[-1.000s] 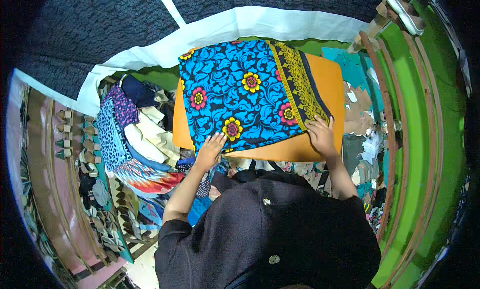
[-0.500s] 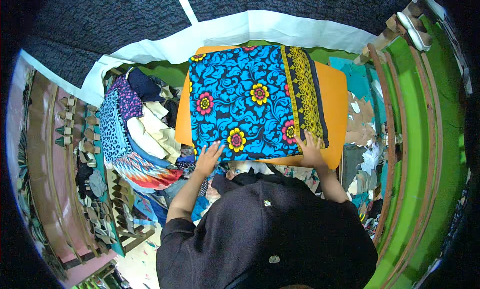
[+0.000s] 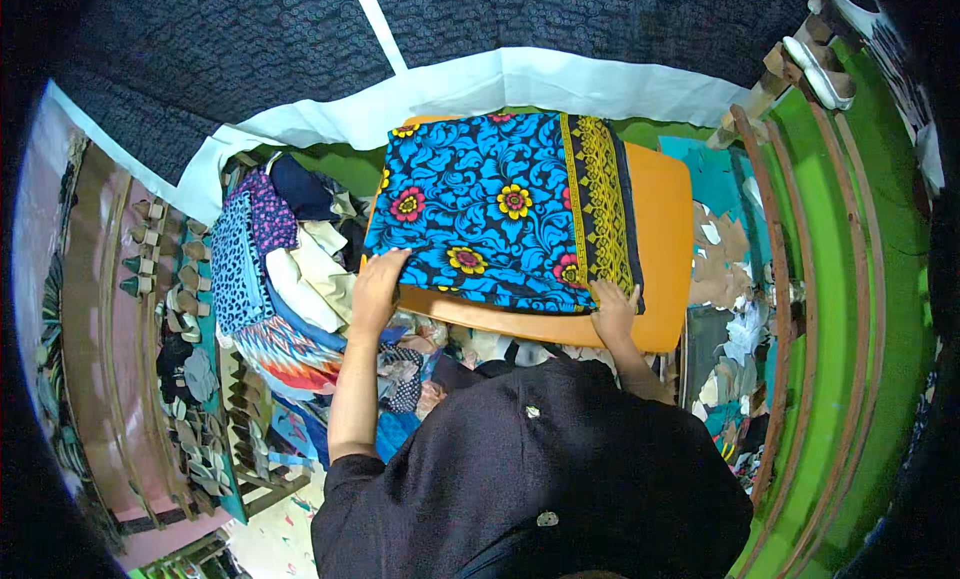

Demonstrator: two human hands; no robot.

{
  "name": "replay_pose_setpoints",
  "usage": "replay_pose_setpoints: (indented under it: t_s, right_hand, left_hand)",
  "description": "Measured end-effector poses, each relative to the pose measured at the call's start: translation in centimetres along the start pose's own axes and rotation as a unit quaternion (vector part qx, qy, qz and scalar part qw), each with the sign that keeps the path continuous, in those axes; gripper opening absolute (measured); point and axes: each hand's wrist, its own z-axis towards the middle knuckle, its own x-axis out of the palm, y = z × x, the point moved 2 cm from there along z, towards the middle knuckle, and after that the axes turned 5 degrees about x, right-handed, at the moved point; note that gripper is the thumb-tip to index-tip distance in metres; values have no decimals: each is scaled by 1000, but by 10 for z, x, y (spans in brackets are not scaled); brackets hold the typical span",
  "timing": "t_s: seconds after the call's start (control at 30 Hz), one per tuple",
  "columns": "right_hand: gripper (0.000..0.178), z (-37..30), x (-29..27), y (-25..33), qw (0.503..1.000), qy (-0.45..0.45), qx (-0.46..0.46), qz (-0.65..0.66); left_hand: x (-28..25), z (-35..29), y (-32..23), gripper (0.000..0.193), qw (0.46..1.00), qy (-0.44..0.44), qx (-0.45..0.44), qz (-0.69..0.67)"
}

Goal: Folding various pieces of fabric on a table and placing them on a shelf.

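Observation:
A folded blue and black cloth, printed with pink and yellow flowers and a gold border down its right side, lies on the orange tabletop. My left hand is closed on the near left corner of the cloth, fingers over its top and pressed together. At the near right, by the gold border, my right hand has its fingers bent over the near edge, closed on it. The undersides of both hands are hidden. Between the hands the near edge looks drawn back, with a strip of tabletop showing.
Heaped clothes lie left of the table. Shoes line racks farther left, and wooden rails run along the green right wall. Cut brown pieces lie beyond the table's right edge. A white band borders the dark fabric behind.
My left hand has moved left and away from me, bringing the cloth's near left corner with it. My right hand's fingers have gone from spread to bent. The view has shifted slightly.

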Motion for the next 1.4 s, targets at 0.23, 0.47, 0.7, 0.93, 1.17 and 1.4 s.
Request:
replay_pose_setpoints:
  t_s: [0.23, 0.47, 0.7, 0.93, 1.17, 1.4]
  right_hand:
    - [38, 32, -98, -27, 979, -136, 18, 154]
    - [34, 66, -199, -21, 926, -208, -81, 305]
    - [35, 42, -254, 12, 869, -309, -47, 383]
    - [24, 68, -338, 54, 852, -398, -125, 316]
    - [30, 175, -301, 26, 973, -209, 65, 75]
    - [27, 200, -230, -27, 980, -147, 121, 50]
  left_hand:
    - [-42, 14, -10, 27, 980, -190, -26, 51]
    - [-102, 55, 1, 36, 932, -362, -20, -6]
    - [-149, 53, -11, 31, 865, -496, -32, -67]
    - [-202, 102, -12, 23, 866, -499, -16, -35]
    - [-111, 181, 78, 24, 963, -169, -183, -98]
    - [-33, 173, 79, 24, 955, -130, -234, -125]
